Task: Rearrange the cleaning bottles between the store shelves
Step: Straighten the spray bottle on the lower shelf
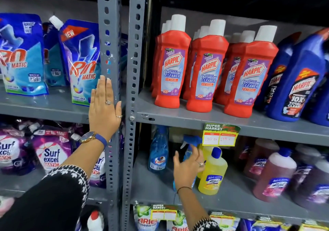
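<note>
A blue trigger spray bottle [191, 141] stands on the middle right shelf [156, 191], and my right hand [188, 168] is wrapped around its body, thumb on the left and fingers on the right. To its left stands a second blue Colin bottle [159, 150], and a yellow Lizol bottle [212, 173] is just to its right. My left hand [104, 106] rests flat, fingers together, against the grey shelf upright [110, 35] and holds nothing. Red Harpic bottles [171, 67] stand in rows on the shelf above.
Blue Harpic bottles [299, 81] lean at the upper right. Pink Lizol bottles [274, 175] fill the middle shelf's right side. A price tag [220, 134] hangs over the spray bottle. Rin pouches [21, 52] and Surf Excel packs [51, 156] fill the left shelves.
</note>
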Available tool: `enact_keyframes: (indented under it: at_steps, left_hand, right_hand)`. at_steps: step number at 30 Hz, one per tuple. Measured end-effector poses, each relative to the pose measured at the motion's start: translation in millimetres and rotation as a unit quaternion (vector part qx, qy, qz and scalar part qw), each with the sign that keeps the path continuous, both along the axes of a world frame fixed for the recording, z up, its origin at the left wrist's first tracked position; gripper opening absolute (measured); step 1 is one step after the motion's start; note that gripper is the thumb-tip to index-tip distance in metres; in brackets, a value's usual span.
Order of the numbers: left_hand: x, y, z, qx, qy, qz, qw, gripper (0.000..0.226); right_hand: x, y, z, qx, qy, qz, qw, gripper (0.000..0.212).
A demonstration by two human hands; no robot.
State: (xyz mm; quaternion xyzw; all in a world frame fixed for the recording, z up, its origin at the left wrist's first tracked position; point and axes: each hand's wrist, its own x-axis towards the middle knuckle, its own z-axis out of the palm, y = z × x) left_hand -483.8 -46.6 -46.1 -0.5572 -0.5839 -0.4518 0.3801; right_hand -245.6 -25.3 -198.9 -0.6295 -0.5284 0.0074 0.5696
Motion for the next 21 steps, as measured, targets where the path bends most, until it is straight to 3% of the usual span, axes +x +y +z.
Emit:
enact_keyframes:
  at_steps: [5,8,11,16,21]
  left_hand:
    - [0.2,-0.7,0.2,0.003,0.002,0.000,1.000,0.064]
    - [-0.8,0.2,-0.4,0.006,0.003,0.003,1.000,0.064]
    - [-2.0,1.9,-1.3,0.014,0.006,0.003,1.000,0.065]
    - [-3.8,3.9,-2.9,0.021,0.011,0.002,1.000,0.066]
    - [-5.6,5.0,-3.8,0.023,0.013,0.002,1.000,0.067]
  right_hand:
    - [27.5,10.3,-15.0,-0.117,0.079,0.036,0.989,0.081]
    - [31.2,12.3,-19.8,-0.166,0.133,0.057,0.976,0.058]
    - [26.4,10.8,-15.0,-0.188,0.103,0.053,0.975,0.051]
    - [-0.6,1.7,-9.9,-0.204,0.040,0.066,0.976,0.065]
    - [-32.0,-1.3,-9.7,-0.215,0.036,0.110,0.970,0.055]
